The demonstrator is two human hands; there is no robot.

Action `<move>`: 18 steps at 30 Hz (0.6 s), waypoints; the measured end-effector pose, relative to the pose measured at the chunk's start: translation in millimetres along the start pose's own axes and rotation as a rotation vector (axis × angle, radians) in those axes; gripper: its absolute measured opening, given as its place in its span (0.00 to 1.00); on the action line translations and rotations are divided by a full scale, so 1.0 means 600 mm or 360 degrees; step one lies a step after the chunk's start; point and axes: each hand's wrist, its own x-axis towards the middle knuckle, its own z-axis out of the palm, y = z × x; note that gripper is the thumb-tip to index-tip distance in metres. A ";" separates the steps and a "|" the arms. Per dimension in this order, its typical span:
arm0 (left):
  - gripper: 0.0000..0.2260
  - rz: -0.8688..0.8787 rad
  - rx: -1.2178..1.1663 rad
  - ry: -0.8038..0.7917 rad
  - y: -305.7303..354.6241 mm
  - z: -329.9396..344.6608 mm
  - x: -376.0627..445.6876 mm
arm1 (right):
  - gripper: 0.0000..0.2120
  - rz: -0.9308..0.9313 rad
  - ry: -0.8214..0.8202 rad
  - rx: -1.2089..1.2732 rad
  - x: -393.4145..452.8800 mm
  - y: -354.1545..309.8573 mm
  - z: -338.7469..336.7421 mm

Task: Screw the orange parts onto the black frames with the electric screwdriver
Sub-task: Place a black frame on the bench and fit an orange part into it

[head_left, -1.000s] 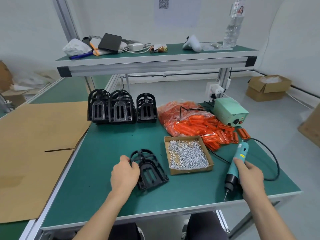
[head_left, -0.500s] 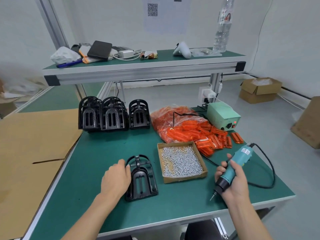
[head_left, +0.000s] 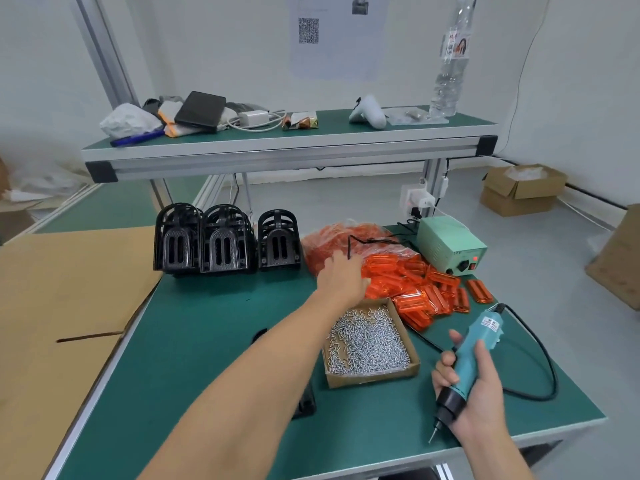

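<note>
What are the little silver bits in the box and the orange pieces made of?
The small silvery screws look like metal: grey and glinting. Their shallow brown box looks like cardboard, dull with raw edges. The see-through orange parts look like glossy plastic, since light shines through.

Light: bright, even, soft, from overhead.
Shadows: faint under my left arm on the surface (head_left: 194,341); darker under the shelf (head_left: 287,157).
Glare: pale sheen on the orange parts (head_left: 408,282) and screws (head_left: 367,344).
Blur: my left hand (head_left: 341,277) is slightly smeared.
Distortion: frame posts and edges bow outward.
</note>
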 end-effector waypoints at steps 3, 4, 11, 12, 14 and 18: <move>0.28 -0.0100 0.0050 -0.0150 0.007 0.031 0.017 | 0.18 0.0004 0.0008 -0.0014 0.000 0.000 0.001; 0.27 -0.0095 0.0094 -0.0147 0.006 0.040 0.018 | 0.18 0.0004 0.0006 -0.0020 0.001 0.000 0.003; 0.15 0.0084 0.0233 0.0255 -0.021 0.064 0.022 | 0.18 0.0001 -0.0011 -0.0060 0.010 -0.003 0.003; 0.14 0.0133 0.0204 0.0270 -0.027 0.061 0.022 | 0.18 0.0000 -0.0016 -0.0067 0.010 -0.002 0.002; 0.12 0.0216 0.0121 0.0248 -0.037 0.048 0.018 | 0.20 -0.0006 -0.0021 -0.0068 0.010 -0.001 0.002; 0.09 0.0226 -0.0167 0.0322 -0.043 0.010 -0.011 | 0.26 -0.0026 0.0008 -0.0015 0.010 -0.002 0.007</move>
